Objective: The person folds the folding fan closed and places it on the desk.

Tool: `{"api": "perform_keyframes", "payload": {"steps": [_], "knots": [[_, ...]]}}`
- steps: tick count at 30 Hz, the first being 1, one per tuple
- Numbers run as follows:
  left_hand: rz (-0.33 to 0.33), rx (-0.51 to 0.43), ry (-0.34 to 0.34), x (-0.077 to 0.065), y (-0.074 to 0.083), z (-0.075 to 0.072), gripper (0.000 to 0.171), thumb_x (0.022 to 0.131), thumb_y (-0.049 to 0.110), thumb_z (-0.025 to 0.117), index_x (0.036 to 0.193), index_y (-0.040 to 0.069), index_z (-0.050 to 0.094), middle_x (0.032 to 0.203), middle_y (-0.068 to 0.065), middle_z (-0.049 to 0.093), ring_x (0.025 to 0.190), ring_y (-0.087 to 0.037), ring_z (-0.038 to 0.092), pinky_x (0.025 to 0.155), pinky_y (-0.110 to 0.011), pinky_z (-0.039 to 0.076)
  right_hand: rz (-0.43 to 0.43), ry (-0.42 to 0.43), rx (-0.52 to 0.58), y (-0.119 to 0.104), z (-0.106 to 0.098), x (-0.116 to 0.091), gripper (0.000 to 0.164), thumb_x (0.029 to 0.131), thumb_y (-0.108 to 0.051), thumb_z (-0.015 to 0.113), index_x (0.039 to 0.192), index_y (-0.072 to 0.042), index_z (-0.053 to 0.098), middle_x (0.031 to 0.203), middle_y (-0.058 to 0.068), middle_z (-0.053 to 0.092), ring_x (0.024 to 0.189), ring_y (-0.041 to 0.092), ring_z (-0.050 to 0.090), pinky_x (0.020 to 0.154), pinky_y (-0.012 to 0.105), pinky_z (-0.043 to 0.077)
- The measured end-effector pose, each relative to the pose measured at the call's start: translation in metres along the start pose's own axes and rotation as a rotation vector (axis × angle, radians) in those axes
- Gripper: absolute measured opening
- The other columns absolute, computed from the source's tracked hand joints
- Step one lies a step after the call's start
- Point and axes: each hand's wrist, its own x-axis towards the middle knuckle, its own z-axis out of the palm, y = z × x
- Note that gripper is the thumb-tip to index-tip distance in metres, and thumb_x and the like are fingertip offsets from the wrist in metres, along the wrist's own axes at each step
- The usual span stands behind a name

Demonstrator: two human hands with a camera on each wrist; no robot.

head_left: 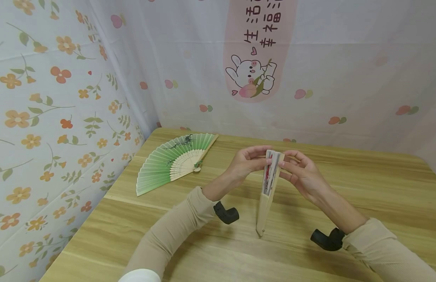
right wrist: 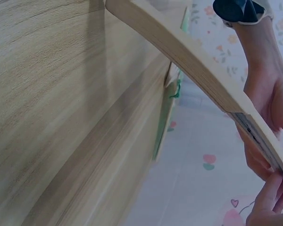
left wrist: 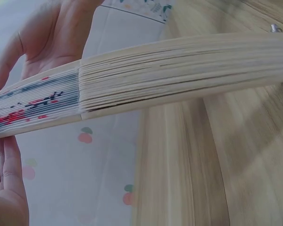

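A nearly folded hand fan (head_left: 264, 209) stands upright between the two hands, its pivot end down over the table. Pale wooden ribs (left wrist: 188, 70) lie stacked together, and the pleated leaf (left wrist: 35, 103) is white with red and dark markings. At the leaf end, the left hand (head_left: 243, 163) pinches the left side, thumb in front and fingers behind. Opposite it, the right hand (head_left: 304, 174) pinches the right side, thumb against the outer rib. In the right wrist view the fan (right wrist: 198, 70) slants across, with the left hand (right wrist: 266, 94) beyond it.
An opened green fan (head_left: 158, 168) with pale ribs lies on the wooden table (head_left: 362, 188), left of the hands. Black curved pieces (head_left: 226, 213) sit at both wrists. A floral cloth (head_left: 45, 129) hangs at the left, and a printed white curtain (head_left: 327, 78) hangs behind the table.
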Motion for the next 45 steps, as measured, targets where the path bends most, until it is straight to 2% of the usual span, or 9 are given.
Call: {"api": "perform_keyframes", "payload": {"steps": [6, 13, 27, 36, 45], "knots": [[0.000, 0.024, -0.003, 0.001, 0.001, 0.001, 0.037, 0.082, -0.005, 0.058, 0.118, -0.004, 0.052, 0.097, -0.002, 0.060, 0.083, -0.011, 0.058, 0.079, -0.032, 0.049, -0.006, 0.001, 0.008, 0.000, -0.002, -0.001, 0.017, 0.088, 0.005, 0.047, 0.098, -0.009, 0.052, 0.094, 0.003, 0.056, 0.086, 0.014, 0.057, 0.076, 0.028, 0.050], [-0.009, 0.038, 0.001, 0.002, 0.002, 0.002, 0.038, 0.081, -0.004, 0.059, 0.119, -0.005, 0.052, 0.101, -0.007, 0.061, 0.083, -0.012, 0.058, 0.079, -0.033, 0.050, -0.023, 0.019, 0.000, -0.001, -0.002, -0.002, 0.016, 0.089, 0.003, 0.048, 0.098, -0.008, 0.053, 0.094, 0.003, 0.055, 0.086, 0.014, 0.056, 0.076, 0.028, 0.050], [-0.083, 0.002, 0.015, 0.004, 0.007, 0.008, 0.036, 0.080, -0.004, 0.061, 0.115, -0.003, 0.055, 0.094, -0.001, 0.060, 0.084, -0.012, 0.058, 0.078, -0.032, 0.050, -0.037, 0.049, -0.020, -0.004, -0.004, -0.003, 0.014, 0.088, 0.001, 0.050, 0.097, -0.009, 0.056, 0.092, 0.002, 0.056, 0.085, 0.013, 0.057, 0.076, 0.027, 0.050], [-0.150, -0.063, 0.035, 0.008, 0.005, 0.011, 0.038, 0.080, -0.007, 0.060, 0.117, -0.004, 0.053, 0.091, -0.001, 0.060, 0.080, -0.013, 0.058, 0.078, -0.033, 0.050, -0.039, 0.059, -0.040, -0.004, -0.007, -0.004, 0.015, 0.088, 0.001, 0.051, 0.098, -0.009, 0.055, 0.091, 0.002, 0.056, 0.084, 0.012, 0.057, 0.075, 0.026, 0.050], [-0.180, -0.055, 0.020, 0.011, 0.001, 0.014, 0.038, 0.081, -0.005, 0.059, 0.118, -0.004, 0.052, 0.091, 0.000, 0.058, 0.080, -0.013, 0.058, 0.079, -0.032, 0.050, -0.027, 0.082, -0.088, -0.004, -0.013, -0.005, 0.016, 0.087, -0.001, 0.053, 0.101, -0.009, 0.053, 0.091, 0.001, 0.056, 0.084, 0.011, 0.057, 0.075, 0.026, 0.050]]}}
